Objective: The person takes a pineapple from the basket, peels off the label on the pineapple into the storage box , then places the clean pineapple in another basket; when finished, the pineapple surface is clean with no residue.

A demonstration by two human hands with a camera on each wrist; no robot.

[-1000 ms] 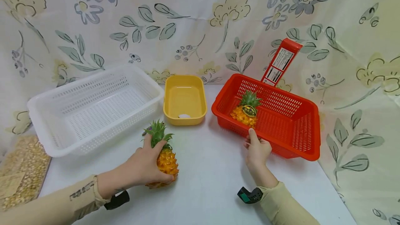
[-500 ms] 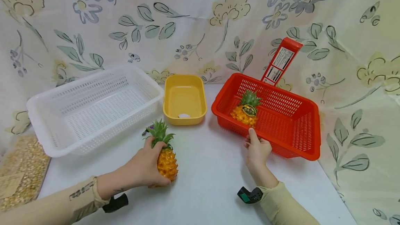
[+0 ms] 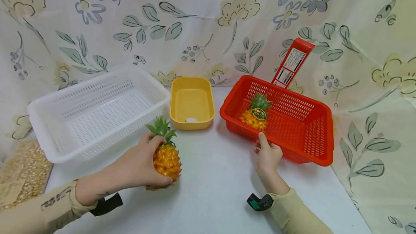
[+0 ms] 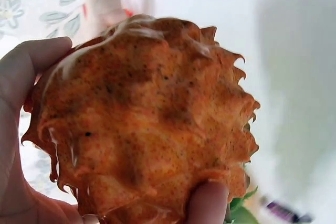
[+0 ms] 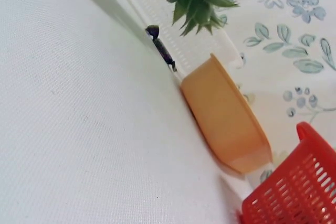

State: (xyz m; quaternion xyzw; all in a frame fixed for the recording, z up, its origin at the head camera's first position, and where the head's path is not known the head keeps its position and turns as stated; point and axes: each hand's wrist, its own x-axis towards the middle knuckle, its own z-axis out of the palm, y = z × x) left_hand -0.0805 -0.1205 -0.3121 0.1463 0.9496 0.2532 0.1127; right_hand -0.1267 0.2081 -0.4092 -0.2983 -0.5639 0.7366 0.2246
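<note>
My left hand (image 3: pixel 139 163) grips a small orange pineapple (image 3: pixel 167 161) with a green leafy crown, thumb and fingers curled round its body. The left wrist view shows the spiky skin of this pineapple (image 4: pixel 142 114) close up, with fingers on both sides. My right hand (image 3: pixel 269 156) pinches the front rim of a red perforated basket (image 3: pixel 305 151), thumb on top. Inside that basket, at its left end, lies a second pineapple (image 3: pixel 253 118) with a black and yellow label. In the right wrist view the held pineapple's crown (image 5: pixel 197 6) hangs above the white table.
A white perforated basket (image 3: pixel 97 147) stands at the back left, a yellow tub (image 3: pixel 192 124) with a small white item in the middle. A purple-wrapped candy (image 5: pixel 161 48) lies near the white basket. A bag of pale kernels (image 3: pixel 29 169) sits at the left edge; floral cloth hangs behind.
The left hand has lifted the pineapple and drawn it a little to the left, so it now overlaps the candy in the head view. The right hand stays on the red basket's rim.
</note>
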